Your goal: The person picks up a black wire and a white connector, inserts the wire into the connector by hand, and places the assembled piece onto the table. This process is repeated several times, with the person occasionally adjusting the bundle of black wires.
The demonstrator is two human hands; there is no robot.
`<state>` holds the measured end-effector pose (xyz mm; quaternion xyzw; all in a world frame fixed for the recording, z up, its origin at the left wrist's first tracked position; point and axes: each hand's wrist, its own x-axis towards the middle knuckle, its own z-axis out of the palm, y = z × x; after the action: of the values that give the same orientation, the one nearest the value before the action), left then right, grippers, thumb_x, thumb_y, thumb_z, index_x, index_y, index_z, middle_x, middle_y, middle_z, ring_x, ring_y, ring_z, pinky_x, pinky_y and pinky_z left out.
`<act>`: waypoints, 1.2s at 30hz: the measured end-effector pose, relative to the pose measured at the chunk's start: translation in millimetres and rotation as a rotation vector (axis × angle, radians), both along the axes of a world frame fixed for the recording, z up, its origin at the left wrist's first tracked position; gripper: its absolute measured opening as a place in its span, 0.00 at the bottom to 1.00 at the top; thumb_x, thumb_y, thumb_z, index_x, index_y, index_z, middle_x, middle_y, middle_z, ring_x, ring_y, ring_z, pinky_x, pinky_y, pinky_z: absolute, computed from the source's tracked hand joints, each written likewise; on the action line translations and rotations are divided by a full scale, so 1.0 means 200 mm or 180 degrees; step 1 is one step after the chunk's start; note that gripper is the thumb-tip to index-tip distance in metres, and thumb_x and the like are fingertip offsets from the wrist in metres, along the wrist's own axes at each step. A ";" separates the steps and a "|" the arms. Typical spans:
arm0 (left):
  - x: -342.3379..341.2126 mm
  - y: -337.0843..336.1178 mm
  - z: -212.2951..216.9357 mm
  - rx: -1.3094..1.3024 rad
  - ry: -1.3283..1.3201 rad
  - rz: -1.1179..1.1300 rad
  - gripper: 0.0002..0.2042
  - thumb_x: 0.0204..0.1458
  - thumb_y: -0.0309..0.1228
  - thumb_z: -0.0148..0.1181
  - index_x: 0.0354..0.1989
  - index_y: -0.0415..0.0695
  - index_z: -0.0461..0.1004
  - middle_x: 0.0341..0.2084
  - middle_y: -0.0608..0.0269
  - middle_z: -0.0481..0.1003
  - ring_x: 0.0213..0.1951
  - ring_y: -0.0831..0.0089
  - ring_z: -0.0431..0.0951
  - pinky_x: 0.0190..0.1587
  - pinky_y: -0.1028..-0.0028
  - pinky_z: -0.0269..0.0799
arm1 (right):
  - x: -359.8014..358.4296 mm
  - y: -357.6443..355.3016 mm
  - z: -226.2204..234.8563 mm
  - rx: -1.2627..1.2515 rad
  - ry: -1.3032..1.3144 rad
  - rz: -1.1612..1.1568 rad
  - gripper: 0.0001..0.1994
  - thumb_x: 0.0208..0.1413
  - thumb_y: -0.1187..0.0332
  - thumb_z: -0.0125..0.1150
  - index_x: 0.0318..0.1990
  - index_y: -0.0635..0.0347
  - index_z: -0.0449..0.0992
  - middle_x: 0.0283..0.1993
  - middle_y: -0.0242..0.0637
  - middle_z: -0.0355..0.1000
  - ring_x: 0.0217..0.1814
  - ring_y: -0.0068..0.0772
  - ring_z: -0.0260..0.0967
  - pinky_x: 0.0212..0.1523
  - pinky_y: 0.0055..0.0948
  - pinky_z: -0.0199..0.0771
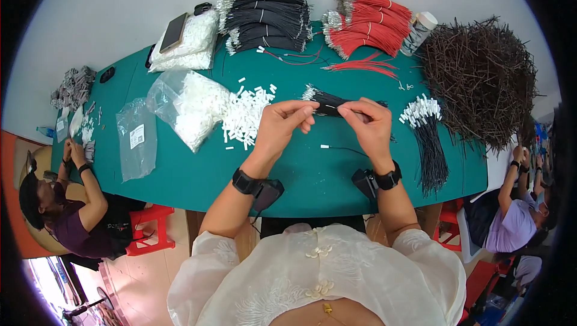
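Observation:
My left hand [281, 127] and my right hand [371, 129] face each other above the middle of the table, thumb and forefinger of each pinched together. What sits in the pinches is too small to make out against the bundle of black wires [318, 95] lying just behind. In front of my hands, a single black wire with a white connector [324, 146] at its end runs toward my right wrist. Loose white connector housings [245, 117] are scattered left of my left hand. To the right of my right hand lies a bundle of black wires with white connectors [428, 137].
A bag of white housings [198, 106] and a flat clear bag [137, 140] lie left. Black wire bundles [264, 19], red wire bundles [372, 22] and a jar [419, 33] stand behind. A dark wire heap [481, 79] rises right. People work at both sides.

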<state>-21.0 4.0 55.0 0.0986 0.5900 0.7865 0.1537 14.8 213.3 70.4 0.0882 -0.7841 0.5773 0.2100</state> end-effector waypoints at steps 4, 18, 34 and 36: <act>0.00 0.02 0.07 0.0087 0.0021 -0.0017 0.11 0.62 0.27 0.58 0.48 0.36 0.80 0.28 0.65 0.78 0.30 0.79 0.75 0.35 0.79 0.73 | 0.01 -0.01 0.05 -0.0105 -0.0075 -0.0023 0.02 0.53 0.79 0.68 0.34 0.66 0.83 0.24 0.23 0.66 0.23 0.10 0.54 0.22 0.17 0.47; 0.05 0.09 0.25 0.0069 0.0311 -0.0145 0.13 0.64 0.25 0.53 0.54 0.33 0.73 0.38 0.51 0.82 0.38 0.71 0.82 0.44 0.74 0.77 | 0.02 0.04 0.12 -0.0458 -0.0092 0.0182 0.02 0.56 0.80 0.65 0.37 0.68 0.81 0.31 0.28 0.72 0.27 0.11 0.60 0.26 0.15 0.55; 0.00 0.17 0.11 0.0500 0.0636 0.0529 0.09 0.58 0.25 0.63 0.45 0.36 0.78 0.40 0.55 0.81 0.40 0.74 0.81 0.45 0.75 0.76 | 0.02 0.01 0.06 -0.0528 -0.0165 0.0131 0.03 0.55 0.79 0.67 0.36 0.68 0.81 0.29 0.25 0.69 0.27 0.12 0.58 0.26 0.16 0.54; -0.02 0.16 0.08 0.0591 0.0453 0.0534 0.08 0.57 0.24 0.64 0.44 0.36 0.79 0.38 0.56 0.81 0.39 0.74 0.80 0.44 0.76 0.75 | 0.02 0.01 0.05 -0.0505 -0.0170 0.0116 0.03 0.55 0.79 0.68 0.35 0.67 0.81 0.28 0.25 0.69 0.27 0.12 0.58 0.26 0.16 0.53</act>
<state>-24.2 36.6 71.6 0.1182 0.5303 0.8388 0.0355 18.7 216.2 81.1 0.0701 -0.7395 0.6435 0.1847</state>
